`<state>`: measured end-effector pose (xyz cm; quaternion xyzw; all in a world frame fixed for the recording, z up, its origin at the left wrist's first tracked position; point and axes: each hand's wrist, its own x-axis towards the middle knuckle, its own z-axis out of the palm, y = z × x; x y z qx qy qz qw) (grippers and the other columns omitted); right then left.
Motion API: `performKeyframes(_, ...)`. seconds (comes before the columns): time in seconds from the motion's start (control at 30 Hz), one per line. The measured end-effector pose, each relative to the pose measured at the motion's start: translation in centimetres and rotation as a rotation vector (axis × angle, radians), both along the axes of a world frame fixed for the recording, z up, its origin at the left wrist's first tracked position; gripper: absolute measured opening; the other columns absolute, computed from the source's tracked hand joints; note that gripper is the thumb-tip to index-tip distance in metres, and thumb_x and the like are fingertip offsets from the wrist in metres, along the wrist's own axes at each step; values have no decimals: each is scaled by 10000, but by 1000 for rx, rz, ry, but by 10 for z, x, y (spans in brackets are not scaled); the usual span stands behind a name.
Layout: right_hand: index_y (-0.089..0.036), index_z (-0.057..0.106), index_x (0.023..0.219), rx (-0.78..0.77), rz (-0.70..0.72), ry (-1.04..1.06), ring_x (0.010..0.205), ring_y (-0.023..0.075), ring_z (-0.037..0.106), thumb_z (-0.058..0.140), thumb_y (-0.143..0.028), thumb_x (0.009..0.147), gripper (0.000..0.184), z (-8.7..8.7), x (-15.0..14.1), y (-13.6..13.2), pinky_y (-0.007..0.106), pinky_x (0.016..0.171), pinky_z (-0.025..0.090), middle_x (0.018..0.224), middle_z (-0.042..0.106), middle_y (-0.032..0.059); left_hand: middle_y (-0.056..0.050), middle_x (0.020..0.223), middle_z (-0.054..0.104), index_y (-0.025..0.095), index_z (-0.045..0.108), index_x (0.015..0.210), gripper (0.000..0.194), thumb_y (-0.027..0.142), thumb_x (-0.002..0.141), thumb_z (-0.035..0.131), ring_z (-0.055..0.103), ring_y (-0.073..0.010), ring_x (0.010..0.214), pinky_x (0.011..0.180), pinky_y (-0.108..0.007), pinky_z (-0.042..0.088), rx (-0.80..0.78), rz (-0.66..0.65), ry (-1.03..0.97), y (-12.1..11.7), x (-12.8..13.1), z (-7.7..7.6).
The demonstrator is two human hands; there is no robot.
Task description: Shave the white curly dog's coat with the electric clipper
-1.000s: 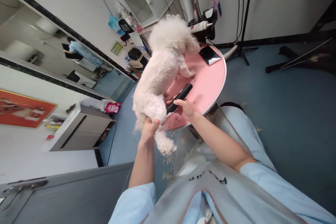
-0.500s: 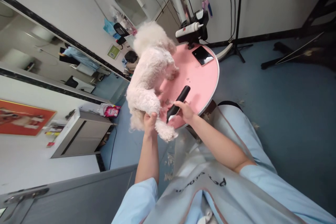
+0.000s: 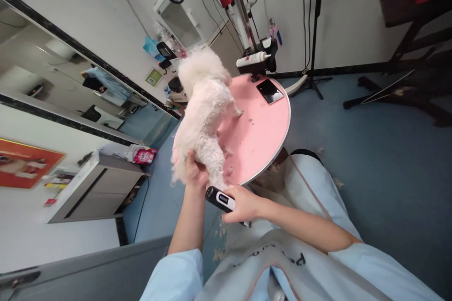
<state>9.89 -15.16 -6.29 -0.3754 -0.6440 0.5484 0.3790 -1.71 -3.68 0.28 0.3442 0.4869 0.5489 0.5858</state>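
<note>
A white, curly-coated dog [image 3: 206, 108] stands on a round pink grooming table [image 3: 266, 127], its rear toward me and its head at the far side. My left hand [image 3: 196, 175] is at the dog's rear, fingers curled against the inner side of a hind leg [image 3: 213, 157]; part of the grip is hidden in fur. In my right hand [image 3: 243, 203] is a black and white hair clipper [image 3: 221, 199] with a small lit display. The clipper lies crosswise beside the lower hind leg, its blade end pointing down toward my apron.
A phone [image 3: 270, 91] lies on the table, with loose hair tufts [image 3: 226, 151] nearby. A white bottle [image 3: 251, 59] rests in a holder on the table's post. Behind stands a thin black tripod [image 3: 314, 47]. A grey cabinet [image 3: 102, 193] is at the left.
My right hand has drawn the clipper back toward me and turned it over, blade end down. The hind leg, stretched out toward me before, now hangs straighter. My left hand has shifted slightly left.
</note>
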Motion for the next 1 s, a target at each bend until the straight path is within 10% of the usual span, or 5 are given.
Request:
performKeyframes(0.2,-183,545,807,-104,-78,234,667,99,446,765,-304,575,342,-19,10,2,235,611,372,757,490,-47,4,905,729,254,619,1046,392,556,796,605,669,-180,997,904,-318,560,-42,48,-122,9,-4,11)
performKeyframes(0.4,-201,550,787,-328,-563,805,507,91,452,701,-537,653,391,-6,42,56,229,453,330,634,541,-35,1,930,730,245,609,1068,417,542,777,648,630,-162,1104,937,-263,535,51,126,-207,10,-9,10)
performKeyframes(0.67,-203,551,871,-387,-251,931,510,93,562,733,-321,602,346,5,26,109,206,459,441,733,674,-14,-11,959,727,225,610,1095,482,508,1001,231,650,-155,1016,962,-307,519,126,234,-281,14,-1,24)
performKeyframes(1.0,-161,559,706,-276,109,358,437,88,495,626,-197,644,98,40,12,146,196,385,396,545,579,-17,-46,906,717,242,653,1056,678,679,935,149,641,-171,769,671,-292,553,90,90,-346,18,-10,29)
